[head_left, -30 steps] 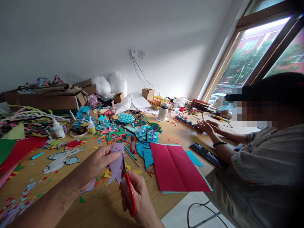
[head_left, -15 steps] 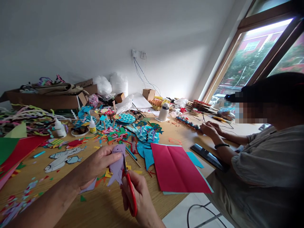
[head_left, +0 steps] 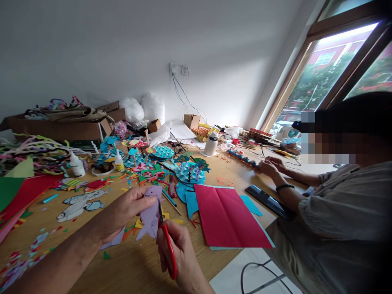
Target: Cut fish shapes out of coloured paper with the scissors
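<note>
Between thumb and fingers, my left hand (head_left: 130, 210) pinches a purple paper fish (head_left: 149, 218), its drawn eye and head at the top and its forked tail hanging down. My right hand (head_left: 180, 249) is closed around the red handles of a pair of scissors (head_left: 169, 249). The dark blades point up and lie along the fish's right edge. Another piece of purple paper (head_left: 114, 241) lies below my left wrist. Orange and yellow paper scraps (head_left: 139, 223) are strewn on the table around the fish.
Magenta paper (head_left: 229, 216) lies right of my hands, with a black phone (head_left: 269, 202) beyond it. A co-worker (head_left: 346, 204) sits at the right, both hands on a blue strip. Glue bottles (head_left: 76, 165), white paper fish (head_left: 76, 204) and a white flask (head_left: 211, 143) stand or lie farther back.
Both hands stay almost in place, still holding the fish and scissors. The fish's tail has shifted slightly to the left. The co-worker's head has moved a little.
</note>
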`<control>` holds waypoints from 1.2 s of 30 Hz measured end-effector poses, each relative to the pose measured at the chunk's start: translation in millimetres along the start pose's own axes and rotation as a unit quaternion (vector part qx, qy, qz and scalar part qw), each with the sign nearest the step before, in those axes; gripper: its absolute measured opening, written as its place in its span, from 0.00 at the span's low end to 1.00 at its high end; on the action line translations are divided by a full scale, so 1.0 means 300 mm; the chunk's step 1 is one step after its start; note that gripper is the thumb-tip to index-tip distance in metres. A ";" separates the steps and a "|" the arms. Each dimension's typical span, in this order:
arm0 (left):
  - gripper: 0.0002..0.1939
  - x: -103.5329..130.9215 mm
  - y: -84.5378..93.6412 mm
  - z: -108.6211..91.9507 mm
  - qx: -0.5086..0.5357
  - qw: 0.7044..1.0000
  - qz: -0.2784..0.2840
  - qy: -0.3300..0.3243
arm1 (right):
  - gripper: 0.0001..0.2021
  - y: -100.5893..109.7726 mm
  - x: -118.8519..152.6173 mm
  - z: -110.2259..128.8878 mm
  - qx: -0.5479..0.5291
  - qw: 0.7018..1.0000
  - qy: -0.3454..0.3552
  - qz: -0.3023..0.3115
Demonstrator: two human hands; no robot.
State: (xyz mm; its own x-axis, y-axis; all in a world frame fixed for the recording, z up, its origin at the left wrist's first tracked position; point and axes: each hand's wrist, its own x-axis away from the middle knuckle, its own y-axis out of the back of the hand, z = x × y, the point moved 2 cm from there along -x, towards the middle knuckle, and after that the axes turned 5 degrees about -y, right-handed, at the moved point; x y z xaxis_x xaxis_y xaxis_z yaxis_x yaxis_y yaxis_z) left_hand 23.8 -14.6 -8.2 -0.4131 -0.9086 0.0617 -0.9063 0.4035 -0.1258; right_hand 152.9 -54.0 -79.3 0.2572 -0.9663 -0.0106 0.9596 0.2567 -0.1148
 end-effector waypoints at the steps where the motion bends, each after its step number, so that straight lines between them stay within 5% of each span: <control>1: 0.09 0.000 0.001 0.000 0.000 1.000 -0.002 -0.004 | 0.13 -0.001 0.000 0.000 -0.004 1.000 -0.002 -0.001; 36: 0.10 -0.004 -0.018 -0.010 -0.049 0.998 -0.019 -0.037 | 0.22 -0.006 0.003 0.015 0.000 1.000 -0.017 0.000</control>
State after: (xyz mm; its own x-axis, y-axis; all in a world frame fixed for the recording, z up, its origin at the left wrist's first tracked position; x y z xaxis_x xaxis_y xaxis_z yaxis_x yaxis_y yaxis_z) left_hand 28.8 -15.2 -4.5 -0.3742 -0.9273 -0.0099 -0.9269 0.3744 -0.0271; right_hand 151.9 -55.4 -74.8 0.2607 -0.9652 0.0223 0.9597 0.2566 -0.1143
